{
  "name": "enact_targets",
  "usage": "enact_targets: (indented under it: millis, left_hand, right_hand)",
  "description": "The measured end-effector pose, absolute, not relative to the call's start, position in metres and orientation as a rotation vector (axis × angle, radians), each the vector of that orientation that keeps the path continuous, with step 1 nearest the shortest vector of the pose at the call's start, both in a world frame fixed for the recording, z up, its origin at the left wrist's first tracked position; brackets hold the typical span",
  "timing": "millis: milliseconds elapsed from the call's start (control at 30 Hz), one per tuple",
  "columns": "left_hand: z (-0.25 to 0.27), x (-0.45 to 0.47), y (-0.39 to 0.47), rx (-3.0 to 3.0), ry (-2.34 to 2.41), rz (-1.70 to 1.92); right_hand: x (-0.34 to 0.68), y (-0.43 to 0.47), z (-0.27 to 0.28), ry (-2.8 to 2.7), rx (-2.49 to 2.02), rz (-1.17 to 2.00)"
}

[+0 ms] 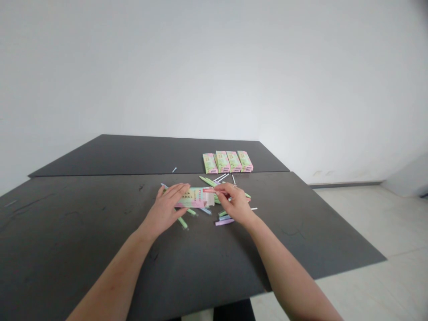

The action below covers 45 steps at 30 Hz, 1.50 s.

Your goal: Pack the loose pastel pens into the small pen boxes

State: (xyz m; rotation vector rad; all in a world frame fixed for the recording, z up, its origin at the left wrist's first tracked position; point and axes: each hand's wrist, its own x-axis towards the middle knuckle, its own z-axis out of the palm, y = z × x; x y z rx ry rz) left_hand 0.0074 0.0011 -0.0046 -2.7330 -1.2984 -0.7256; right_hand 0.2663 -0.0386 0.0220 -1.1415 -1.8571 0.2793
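Note:
My left hand [169, 205] is wrapped over a small pink and green cardboard box [194, 197], which lies tilted above the table with its open flap end to the right. Between the thumb and fingers of my right hand [236, 201] is a thin red pen [209, 190], its tip at the box's open end. Whether the tip is inside the box I cannot tell. Green pens [183, 223] and a blue pen [205, 210] stick out beneath the box and my left hand. Below my right hand lies a purple pen [224, 222], beside green and blue ones.
Several matching boxes [223, 161] stand in a row toward the back of the dark table [83, 214]. White sticks [222, 178] lie in front of them, and a small white piece [174, 170] is farther left. A pale wall [167, 67] rises behind the table.

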Motion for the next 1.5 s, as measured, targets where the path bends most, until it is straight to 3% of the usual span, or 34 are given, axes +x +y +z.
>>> enact_targets:
  millis: [833, 1500]
  left_hand:
    - [-0.006, 0.008, 0.002, -2.744, -1.323, -0.706]
    - [-0.006, 0.010, 0.002, -2.757, -1.284, -0.698]
  right_hand:
    - [0.266, -0.032, 0.015, -1.696, -1.183, 0.431]
    - [0.256, -0.030, 0.004, -1.735, -1.121, 0.120]
